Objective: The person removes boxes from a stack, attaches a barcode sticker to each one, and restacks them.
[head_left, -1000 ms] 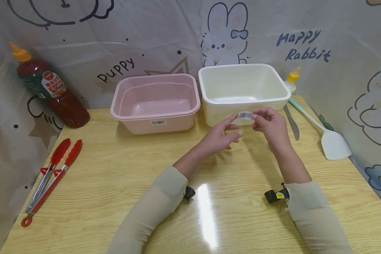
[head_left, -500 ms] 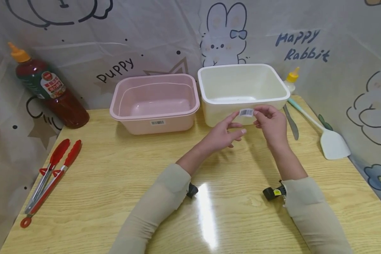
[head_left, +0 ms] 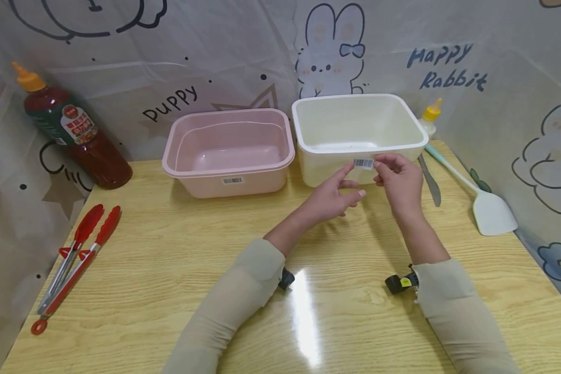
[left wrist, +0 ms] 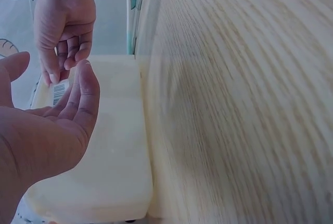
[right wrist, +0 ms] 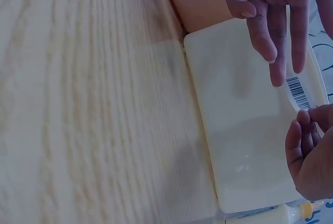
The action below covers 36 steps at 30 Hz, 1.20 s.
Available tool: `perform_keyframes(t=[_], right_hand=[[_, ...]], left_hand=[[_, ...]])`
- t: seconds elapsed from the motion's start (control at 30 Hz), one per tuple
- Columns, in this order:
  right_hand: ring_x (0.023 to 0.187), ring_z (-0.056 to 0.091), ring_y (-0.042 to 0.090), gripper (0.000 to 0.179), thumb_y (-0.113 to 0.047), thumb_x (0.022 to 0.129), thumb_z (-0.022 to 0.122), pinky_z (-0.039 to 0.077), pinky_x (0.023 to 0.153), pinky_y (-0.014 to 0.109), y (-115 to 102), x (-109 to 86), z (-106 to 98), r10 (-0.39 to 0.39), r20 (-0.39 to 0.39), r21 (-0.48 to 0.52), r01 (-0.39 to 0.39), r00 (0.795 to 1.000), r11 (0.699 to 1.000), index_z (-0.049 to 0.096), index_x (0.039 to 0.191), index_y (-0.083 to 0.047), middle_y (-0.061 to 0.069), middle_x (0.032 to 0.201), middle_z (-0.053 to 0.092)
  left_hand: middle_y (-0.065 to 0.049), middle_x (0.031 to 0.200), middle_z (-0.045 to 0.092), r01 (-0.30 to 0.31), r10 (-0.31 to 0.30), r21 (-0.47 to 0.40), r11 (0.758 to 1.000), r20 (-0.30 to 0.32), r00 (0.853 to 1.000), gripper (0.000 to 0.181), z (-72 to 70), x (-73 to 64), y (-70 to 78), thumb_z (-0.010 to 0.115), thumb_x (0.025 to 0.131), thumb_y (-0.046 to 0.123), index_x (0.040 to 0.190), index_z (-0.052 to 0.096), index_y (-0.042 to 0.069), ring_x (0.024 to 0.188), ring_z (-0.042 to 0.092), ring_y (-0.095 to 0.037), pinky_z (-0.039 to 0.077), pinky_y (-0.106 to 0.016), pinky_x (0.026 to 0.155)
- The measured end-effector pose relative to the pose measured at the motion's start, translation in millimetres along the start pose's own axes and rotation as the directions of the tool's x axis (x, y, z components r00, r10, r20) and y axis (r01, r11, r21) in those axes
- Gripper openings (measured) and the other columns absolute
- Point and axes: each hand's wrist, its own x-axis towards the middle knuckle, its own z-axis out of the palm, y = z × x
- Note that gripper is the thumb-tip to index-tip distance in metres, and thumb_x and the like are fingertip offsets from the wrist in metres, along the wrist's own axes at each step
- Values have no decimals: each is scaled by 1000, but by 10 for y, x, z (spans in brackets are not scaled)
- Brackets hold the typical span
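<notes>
A white barcode sticker (head_left: 363,163) is at the front wall of the cream-white bin (head_left: 320,169), just below the rim. My right hand (head_left: 402,182) pinches the sticker's right end between thumb and forefinger. From the left, my left hand (head_left: 327,200) points its extended forefinger at the other end, the fingertip right at the sticker's edge. Its thumb stands apart and its other fingers are loosely bent. In the right wrist view the sticker (right wrist: 298,94) bows slightly between the two hands. Fingers partly cover the sticker (left wrist: 59,92) in the left wrist view.
A pink bin (head_left: 201,186) with its own barcode label stands to the left. Farther left are a red sauce bottle (head_left: 77,135) and red-tipped tongs (head_left: 77,259). On the right lie a knife (head_left: 431,182) and a white spatula (head_left: 493,213), near a small yellow-capped bottle (head_left: 429,122).
Both hands have shifted slightly; the left has moved a little to the right and the sticker sits slightly higher on the bin wall. The right hand keeps its pinch.
</notes>
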Motion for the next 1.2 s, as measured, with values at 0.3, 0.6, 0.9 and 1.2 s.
perform_keyframes(t=[0.3, 0.6, 0.9, 1.2], right_hand=[[63, 63, 5, 17, -17, 96, 70, 56, 62, 16, 21, -27, 39, -14, -26, -8, 14, 1000, 1000, 73, 106, -3, -3, 90, 72], [62, 63, 5, 14, -14, 95, 72, 56, 61, 16, 22, -7, 68, 0, -27, 51, 1, 1000, 999, 74, 104, -4, -7, 86, 72], [60, 62, 5, 12, -15, 94, 72, 56, 60, 16, 32, -1, 92, -12, -55, 52, 14, 998, 999, 75, 102, -6, -9, 85, 72], [58, 62, 6, 12, -13, 93, 73, 55, 58, 16, 37, 3, 108, 2, -64, 97, 4, 998, 995, 75, 101, -4, -7, 82, 72]], left_hand=[[-17, 148, 55, -6, 7, 31, 999, -15, 1000, 80, 11, 24, -2, 64, 100, 27, 164, 17, 23, 114, 69, -38, 55, -27, 66], [-18, 148, 55, -5, 6, 60, 998, -20, 1000, 81, 12, 37, -6, 65, 100, 27, 164, 16, 23, 112, 70, -37, 60, -35, 73], [-18, 148, 56, 0, 3, 63, 998, -35, 999, 79, -5, 51, -12, 64, 100, 26, 164, 18, 23, 112, 70, -37, 55, -25, 66], [-17, 148, 55, 8, -5, 76, 997, -40, 999, 79, -26, 49, 10, 65, 100, 26, 164, 18, 26, 108, 70, -37, 56, -27, 66]])
